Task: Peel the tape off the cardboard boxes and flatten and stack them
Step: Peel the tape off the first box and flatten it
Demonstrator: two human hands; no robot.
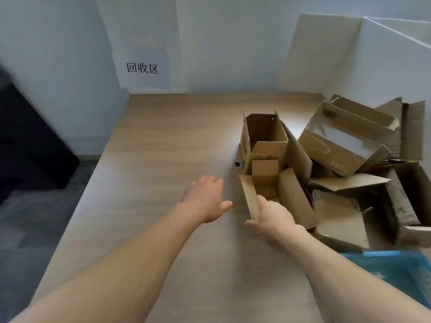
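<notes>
A small open cardboard box (pixel 265 180) lies on the wooden table, its flaps spread. My right hand (pixel 274 220) grips the box's near left flap, thumb on the outside. My left hand (pixel 206 198) hovers just left of the box above the table, fingers loosely curled, holding nothing. Behind this box stands a taller open box (pixel 267 134). A box with clear tape across its side (pixel 342 145) leans at the right. A heap of opened cardboard (pixel 349 210) fills the right side.
The wooden table (pixel 163 159) stretches left and toward me. A white wall carries a paper sign (pixel 142 68). A white board (pixel 326 50) leans at the back right. A blue bin (pixel 396 269) sits at the lower right. A small tape roll (pixel 238 163) lies beside the tall box.
</notes>
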